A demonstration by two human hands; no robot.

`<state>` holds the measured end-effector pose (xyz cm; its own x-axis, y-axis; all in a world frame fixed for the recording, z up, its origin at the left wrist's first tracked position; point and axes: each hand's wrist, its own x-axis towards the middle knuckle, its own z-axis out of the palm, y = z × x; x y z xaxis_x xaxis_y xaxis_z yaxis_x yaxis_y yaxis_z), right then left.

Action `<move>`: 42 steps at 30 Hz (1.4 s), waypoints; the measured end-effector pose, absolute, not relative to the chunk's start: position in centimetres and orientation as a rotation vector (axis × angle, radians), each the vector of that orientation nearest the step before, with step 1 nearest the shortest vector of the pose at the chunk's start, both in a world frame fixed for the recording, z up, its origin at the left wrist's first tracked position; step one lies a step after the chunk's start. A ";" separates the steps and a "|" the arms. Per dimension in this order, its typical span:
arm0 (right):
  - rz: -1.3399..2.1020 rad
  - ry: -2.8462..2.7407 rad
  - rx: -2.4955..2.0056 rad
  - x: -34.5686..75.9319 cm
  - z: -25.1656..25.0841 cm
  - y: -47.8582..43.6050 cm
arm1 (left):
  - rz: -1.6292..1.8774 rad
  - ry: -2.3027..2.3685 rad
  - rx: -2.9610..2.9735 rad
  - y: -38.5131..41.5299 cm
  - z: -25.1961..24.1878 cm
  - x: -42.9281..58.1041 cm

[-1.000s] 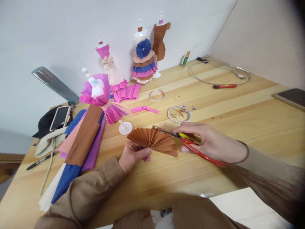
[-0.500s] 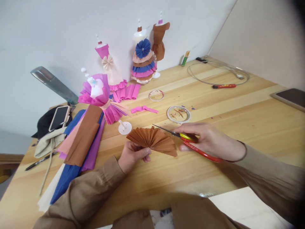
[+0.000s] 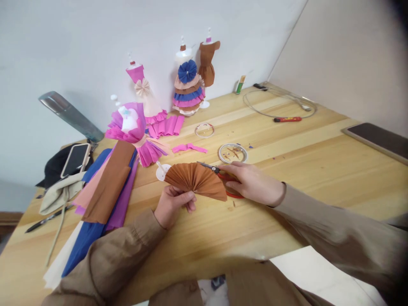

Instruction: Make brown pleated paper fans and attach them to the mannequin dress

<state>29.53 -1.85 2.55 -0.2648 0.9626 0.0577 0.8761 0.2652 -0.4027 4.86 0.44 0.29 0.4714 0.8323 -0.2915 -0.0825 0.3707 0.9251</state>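
Observation:
Between thumb and fingers, my left hand (image 3: 174, 203) pinches the gathered base of a pleated brown crepe-paper fan (image 3: 197, 178), spread in a half circle above the table. Red-and-yellow scissors (image 3: 214, 168) are in my right hand (image 3: 255, 180); their blades lie along the fan's upper right edge, and the handles are partly hidden behind the fan and fingers. Just behind the fan, a pink-dressed mannequin (image 3: 129, 121) stands on a white round base (image 3: 162, 172). A small brown scrap (image 3: 233, 204) rests on the wood below my right hand.
Three more small dressed mannequins, one with a blue rosette (image 3: 187, 71), stand by the wall. Crepe-paper strips (image 3: 106, 187) lie at left. A tape roll (image 3: 232, 153) ringed round scraps, a pink strip (image 3: 189, 148), a red cutter (image 3: 287, 120), a cable and a phone (image 3: 378, 138) are on the table.
My right hand has moved left with the scissors, bringing the blades to the fan's upper edge. A brown scrap now shows on the table. The camera view has shifted slightly.

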 end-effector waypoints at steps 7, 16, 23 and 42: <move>0.287 -2.186 -1.667 29.3 2.2 -1.6 | 0.728 0.893 1.005 0.6 0.4 5.0; 0.565 -1.866 -1.093 26.8 5.8 -1.8 | 0.642 0.905 1.128 0.7 1.4 5.1; -0.166 -2.295 -0.767 25.1 7.6 -2.3 | 0.554 0.945 1.204 1.0 3.6 4.8; -0.288 -2.454 -0.906 23.2 6.1 -2.0 | 0.445 1.035 1.311 1.3 5.6 4.2</move>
